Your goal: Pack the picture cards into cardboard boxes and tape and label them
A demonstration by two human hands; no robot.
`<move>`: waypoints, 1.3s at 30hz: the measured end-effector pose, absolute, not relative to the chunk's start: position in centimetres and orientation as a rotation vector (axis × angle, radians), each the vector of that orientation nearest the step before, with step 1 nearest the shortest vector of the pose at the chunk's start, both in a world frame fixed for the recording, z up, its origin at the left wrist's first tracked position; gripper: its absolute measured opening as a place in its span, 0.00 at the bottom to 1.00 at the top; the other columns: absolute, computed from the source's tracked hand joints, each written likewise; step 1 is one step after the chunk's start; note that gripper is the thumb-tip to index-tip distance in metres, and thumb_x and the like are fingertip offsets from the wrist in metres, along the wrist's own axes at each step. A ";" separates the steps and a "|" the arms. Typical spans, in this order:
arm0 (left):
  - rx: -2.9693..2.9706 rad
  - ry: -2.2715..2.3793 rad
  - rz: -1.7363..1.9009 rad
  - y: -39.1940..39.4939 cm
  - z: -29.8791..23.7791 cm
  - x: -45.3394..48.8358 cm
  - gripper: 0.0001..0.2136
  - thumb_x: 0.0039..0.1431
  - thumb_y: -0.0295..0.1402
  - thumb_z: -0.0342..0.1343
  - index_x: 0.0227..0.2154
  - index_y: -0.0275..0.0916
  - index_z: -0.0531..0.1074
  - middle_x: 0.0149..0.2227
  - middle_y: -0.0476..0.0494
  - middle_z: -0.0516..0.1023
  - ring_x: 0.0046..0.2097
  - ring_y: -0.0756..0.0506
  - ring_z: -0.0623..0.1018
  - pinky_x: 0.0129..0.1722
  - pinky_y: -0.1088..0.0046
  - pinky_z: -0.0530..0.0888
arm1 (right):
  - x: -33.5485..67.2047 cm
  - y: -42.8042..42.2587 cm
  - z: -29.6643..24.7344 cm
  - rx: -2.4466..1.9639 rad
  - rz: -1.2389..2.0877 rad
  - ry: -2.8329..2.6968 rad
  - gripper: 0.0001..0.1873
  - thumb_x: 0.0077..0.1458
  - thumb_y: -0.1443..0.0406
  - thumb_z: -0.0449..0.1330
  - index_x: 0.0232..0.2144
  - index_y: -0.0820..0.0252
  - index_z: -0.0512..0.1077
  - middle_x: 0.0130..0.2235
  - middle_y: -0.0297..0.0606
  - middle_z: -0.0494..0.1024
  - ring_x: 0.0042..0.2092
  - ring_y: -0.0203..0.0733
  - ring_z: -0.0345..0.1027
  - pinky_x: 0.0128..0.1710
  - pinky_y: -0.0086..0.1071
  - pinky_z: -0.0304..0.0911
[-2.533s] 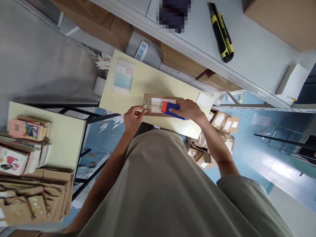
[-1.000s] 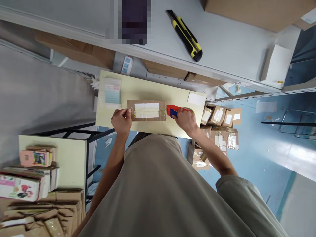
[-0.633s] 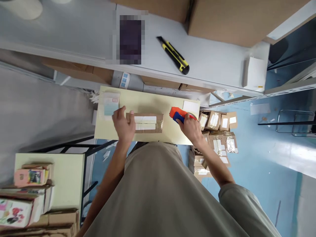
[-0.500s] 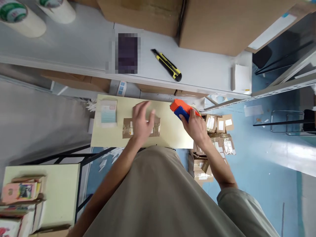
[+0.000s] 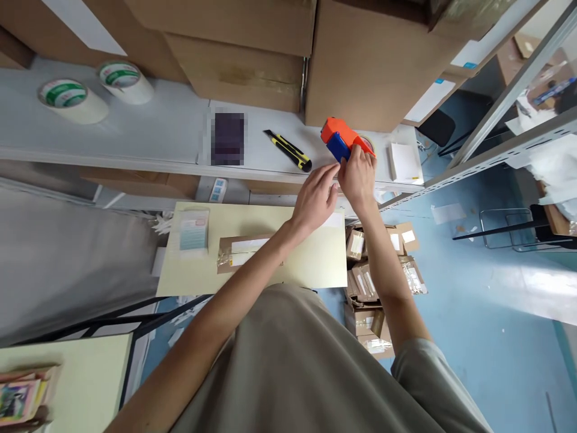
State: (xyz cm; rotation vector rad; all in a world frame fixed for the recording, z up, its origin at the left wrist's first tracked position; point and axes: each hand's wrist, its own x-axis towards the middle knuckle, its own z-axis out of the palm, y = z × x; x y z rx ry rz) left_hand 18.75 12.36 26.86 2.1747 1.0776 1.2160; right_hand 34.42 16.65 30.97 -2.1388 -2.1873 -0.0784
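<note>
My right hand (image 5: 358, 177) is closed around an orange and blue tape dispenser (image 5: 338, 138), raised over the front part of the grey shelf. A tape roll (image 5: 367, 143) shows partly behind its orange body. Close beside it on the left, my left hand (image 5: 314, 201) reaches up with fingers stretched out; its fingertips are near the dispenser's blue part, and I cannot tell whether they touch. Below my left forearm lies a flat brown cardboard parcel (image 5: 225, 255) with a white label and shiny tape, on the pale yellow table (image 5: 320, 258). My forearm hides part of it.
On the shelf (image 5: 175, 129) lie a yellow-black box cutter (image 5: 288, 150), two tape rolls and white papers (image 5: 403, 161). Large cardboard boxes (image 5: 360, 66) stand behind. A printed slip (image 5: 193, 230) lies on the table. Parcels (image 5: 365, 282) are piled at right on the blue floor.
My right hand has lifted the tape dispenser up toward the shelf. My left hand has left the parcel and moved right, next to the dispenser. The view has tilted upward.
</note>
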 end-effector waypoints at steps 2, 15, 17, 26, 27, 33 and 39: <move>2.154 1.111 1.173 10.7 26.4 17.6 0.24 0.84 0.39 0.43 0.75 0.42 0.68 0.71 0.33 0.77 0.73 0.36 0.76 0.76 0.51 0.72 | 34.6 18.1 29.5 -2.119 -0.132 -2.180 0.30 0.81 0.57 0.44 0.74 0.69 0.61 0.65 0.67 0.74 0.69 0.70 0.67 0.70 0.67 0.61; 1.397 2.121 0.917 -4.1 14.9 -1.6 0.20 0.72 0.33 0.56 0.63 0.40 0.77 0.65 0.29 0.81 0.68 0.34 0.80 0.69 0.54 0.77 | 26.6 4.3 21.4 -1.992 0.626 -2.206 0.27 0.83 0.53 0.44 0.69 0.61 0.70 0.61 0.59 0.81 0.60 0.55 0.79 0.59 0.45 0.75; 1.233 2.245 0.853 -5.7 13.5 -4.3 0.19 0.70 0.35 0.58 0.61 0.39 0.78 0.64 0.28 0.82 0.66 0.34 0.81 0.65 0.55 0.80 | 24.1 1.2 18.9 -2.001 0.918 -2.096 0.25 0.84 0.52 0.46 0.65 0.64 0.70 0.56 0.57 0.85 0.53 0.49 0.83 0.54 0.38 0.76; 0.970 2.238 0.805 -6.1 13.2 -5.6 0.17 0.71 0.50 0.61 0.42 0.42 0.86 0.42 0.39 0.91 0.45 0.36 0.90 0.50 0.63 0.81 | 20.0 -2.3 15.7 -2.177 1.073 -1.983 0.22 0.83 0.52 0.50 0.60 0.63 0.71 0.60 0.58 0.85 0.51 0.45 0.86 0.50 0.31 0.72; 0.956 2.252 0.797 -6.0 13.3 -5.4 0.17 0.70 0.50 0.63 0.41 0.42 0.86 0.41 0.40 0.91 0.45 0.36 0.90 0.49 0.63 0.81 | 19.9 -2.3 15.6 -2.172 1.066 -1.953 0.21 0.83 0.52 0.52 0.59 0.63 0.71 0.59 0.57 0.85 0.50 0.45 0.86 0.50 0.31 0.72; 0.873 2.176 0.804 -5.7 12.7 -6.1 0.13 0.65 0.46 0.66 0.39 0.42 0.87 0.41 0.42 0.92 0.47 0.37 0.90 0.51 0.65 0.82 | 20.0 -2.6 13.3 -2.114 1.003 -1.708 0.24 0.78 0.44 0.56 0.50 0.58 0.75 0.53 0.53 0.88 0.43 0.50 0.86 0.45 0.37 0.74; 0.781 1.935 0.933 -5.6 12.1 -7.2 0.13 0.64 0.43 0.65 0.41 0.41 0.88 0.43 0.44 0.92 0.49 0.36 0.90 0.55 0.62 0.84 | 20.1 -3.4 12.4 -2.062 1.008 -1.543 0.34 0.72 0.33 0.55 0.45 0.56 0.77 0.49 0.53 0.89 0.41 0.53 0.86 0.41 0.40 0.76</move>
